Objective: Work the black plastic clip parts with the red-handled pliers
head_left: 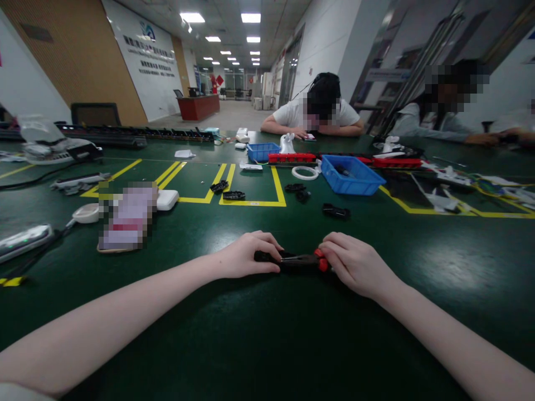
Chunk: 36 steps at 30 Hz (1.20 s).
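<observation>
My right hand [355, 260] is closed around the red handles of a pair of pliers [301, 260], whose dark jaws point left. Between the fingers and thumb of my left hand [251, 255] is a small black part [262, 256]; its exact kind is not clear. The plier tips reach this part at my left fingertips, though whether they grip it is hidden. Both hands are just above the dark green table [267, 345], in front of me. Farther off lies a black plastic piece [335, 210], beyond my right hand.
Two small black parts [234, 195] lie near yellow tape. A blue bin [353, 177] with dark items stands at the back right, beside a white tape ring [305, 173]. A phone [130, 217] lies left. A person [324, 108] leans on the far edge; another sits right.
</observation>
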Motion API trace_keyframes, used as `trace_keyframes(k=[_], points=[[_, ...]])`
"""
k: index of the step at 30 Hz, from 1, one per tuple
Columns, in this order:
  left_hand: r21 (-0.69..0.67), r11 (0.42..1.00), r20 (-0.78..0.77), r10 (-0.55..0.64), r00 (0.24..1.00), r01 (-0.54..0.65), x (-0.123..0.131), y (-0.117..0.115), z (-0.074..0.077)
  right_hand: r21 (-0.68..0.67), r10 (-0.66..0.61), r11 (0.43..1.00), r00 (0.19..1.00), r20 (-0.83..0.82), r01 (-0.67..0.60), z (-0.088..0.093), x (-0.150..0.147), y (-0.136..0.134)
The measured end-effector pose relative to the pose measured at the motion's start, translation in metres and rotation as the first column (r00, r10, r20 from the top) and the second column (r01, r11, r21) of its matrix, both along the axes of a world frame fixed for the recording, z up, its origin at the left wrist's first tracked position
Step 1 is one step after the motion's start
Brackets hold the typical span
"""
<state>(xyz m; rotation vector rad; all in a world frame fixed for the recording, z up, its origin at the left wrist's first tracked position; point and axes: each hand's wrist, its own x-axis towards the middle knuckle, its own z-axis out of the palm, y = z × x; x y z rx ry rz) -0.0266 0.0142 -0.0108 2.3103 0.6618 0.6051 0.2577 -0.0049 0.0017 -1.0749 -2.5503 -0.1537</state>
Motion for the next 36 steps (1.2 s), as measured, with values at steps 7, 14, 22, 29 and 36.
trace_keyframes(k=[7, 14, 22, 29, 36], points=[[0.002, 1.000, 0.012, -0.010, 1.000, 0.010, -0.0005, 0.0003, -0.0005, 0.069, -0.008, 0.998, 1.000, -0.004, 0.008, 0.0006, 0.0029, 0.0003], [-0.005, 1.000, 0.000, 0.000, 1.000, 0.000, -0.0004, -0.0005, 0.0014, 0.042, -0.016, 0.999, 1.000, -0.003, 0.016, 0.0000, -0.0002, -0.0011], [-0.005, 1.000, 0.018, -0.008, 1.000, 0.008, 0.0002, 0.0002, 0.0002, 0.039, -0.028, 0.999, 1.000, -0.006, 0.029, -0.0007, -0.0029, -0.0048], [0.006, 1.000, 0.016, -0.006, 1.000, 0.006, -0.0005, 0.0008, -0.0023, 0.039, -0.017, 0.999, 1.000, 0.000, 0.017, 0.0013, 0.0025, -0.0007], [0.024, 1.000, 0.008, -0.014, 1.000, 0.014, -0.0006, 0.0009, -0.0021, 0.031, -0.011, 0.999, 1.000, -0.001, 0.011, 0.0022, 0.0050, -0.0007]])
